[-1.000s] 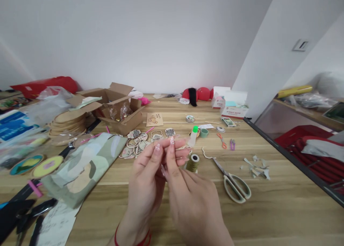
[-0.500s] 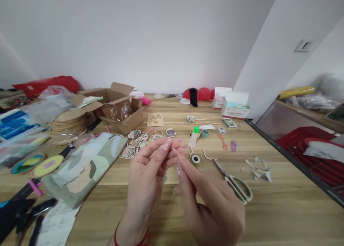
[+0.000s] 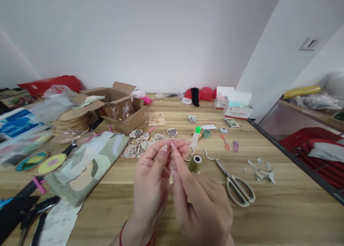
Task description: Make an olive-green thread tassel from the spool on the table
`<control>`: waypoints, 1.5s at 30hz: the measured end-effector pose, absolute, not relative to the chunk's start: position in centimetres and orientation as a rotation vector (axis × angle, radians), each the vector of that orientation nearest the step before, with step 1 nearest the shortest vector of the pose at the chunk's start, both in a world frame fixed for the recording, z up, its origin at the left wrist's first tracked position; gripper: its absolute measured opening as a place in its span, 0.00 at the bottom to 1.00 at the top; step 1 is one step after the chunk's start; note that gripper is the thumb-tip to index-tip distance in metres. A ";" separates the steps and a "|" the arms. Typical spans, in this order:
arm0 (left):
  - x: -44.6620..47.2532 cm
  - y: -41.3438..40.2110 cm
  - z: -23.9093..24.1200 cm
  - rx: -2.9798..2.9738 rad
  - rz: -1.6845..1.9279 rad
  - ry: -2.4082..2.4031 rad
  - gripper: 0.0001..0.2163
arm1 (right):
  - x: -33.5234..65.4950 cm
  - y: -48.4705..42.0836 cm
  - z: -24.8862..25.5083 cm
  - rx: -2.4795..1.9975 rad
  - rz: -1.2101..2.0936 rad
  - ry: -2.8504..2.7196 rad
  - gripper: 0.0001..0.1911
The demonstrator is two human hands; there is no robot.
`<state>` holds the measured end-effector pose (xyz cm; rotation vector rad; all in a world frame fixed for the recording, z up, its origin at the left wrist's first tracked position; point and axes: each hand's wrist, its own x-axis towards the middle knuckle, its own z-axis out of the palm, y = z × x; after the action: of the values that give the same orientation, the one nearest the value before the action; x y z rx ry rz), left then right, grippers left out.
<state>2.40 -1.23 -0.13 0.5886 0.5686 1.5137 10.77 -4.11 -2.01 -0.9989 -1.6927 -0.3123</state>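
Observation:
My left hand [image 3: 153, 178] is raised over the table, its thumb pressed against the bent fingers. Close against it, my right hand [image 3: 201, 199] pinches with thumb and forefinger. The fingertips of both hands meet, and whatever lies between them is too small or hidden to make out. Just behind the right hand stands a spool of olive thread [image 3: 195, 164]. Past it is a glue bottle [image 3: 196, 136] with a green cap. Large scissors [image 3: 239, 188] with pale handles lie to the right, partly spread, near a wavy pale trim piece [image 3: 209, 154].
Wooden cutouts [image 3: 141, 143] lie in a pile behind my left hand. A folded patterned cloth [image 3: 91, 167] and an open cardboard box [image 3: 125, 120] are to the left. Fabric scraps [image 3: 262, 172], small orange scissors [image 3: 224, 142] and a purple clip [image 3: 235, 146] lie to the right.
My right hand has shifted left and its fingertips now meet those of my left hand. The thread spool shows more fully. The whole view has swung slightly.

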 end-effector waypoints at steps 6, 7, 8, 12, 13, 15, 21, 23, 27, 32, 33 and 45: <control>2.5 -1.1 -0.2 0.588 1.560 0.565 0.03 | 10.3 -3.8 -1.8 -1.006 -0.342 -1.774 0.19; 2.5 -1.1 -0.2 0.588 1.562 0.562 0.02 | 10.3 -3.8 -1.8 -1.007 -0.348 -1.766 0.19; 2.5 -1.1 -0.3 0.585 1.563 0.558 0.02 | 10.2 -3.8 -1.8 -1.009 -0.350 -1.759 0.19; 2.6 -1.2 -0.4 0.577 1.573 0.565 0.03 | 10.1 -3.8 -1.7 -1.018 -0.348 -1.755 0.20; 2.6 -1.2 -0.4 0.576 1.578 0.572 0.03 | 10.2 -3.8 -1.8 -1.016 -0.337 -1.761 0.20; 2.7 -1.2 -0.4 0.578 1.586 0.586 0.04 | 10.2 -3.8 -1.8 -1.003 -0.286 -1.779 0.22; 2.6 -1.2 -0.4 0.580 1.602 0.645 0.04 | 9.9 -4.0 -2.1 -0.973 -0.117 -1.800 0.25; 2.6 -1.2 -0.5 0.584 1.605 0.680 0.04 | 9.7 -4.1 -2.2 -0.980 -0.069 -1.805 0.26; 2.6 -1.2 -0.7 0.611 1.611 0.683 0.05 | 9.6 -4.1 -2.3 -0.958 -0.019 -1.882 0.29; 2.6 -0.9 -0.7 0.619 1.602 0.675 0.05 | 9.6 -3.8 -2.4 -0.988 -0.078 -1.936 0.33; 2.7 -0.9 -0.7 0.616 1.604 0.686 0.05 | 9.6 -3.8 -2.5 -1.021 -0.107 -1.942 0.33; 2.2 -0.1 -0.8 0.676 1.722 0.659 0.03 | 10.3 -4.0 -2.4 -0.973 -0.077 -1.807 0.25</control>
<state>2.19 -0.12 -0.84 0.6759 0.6585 1.7216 10.29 -4.00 -2.44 -0.9732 -1.8067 -0.0766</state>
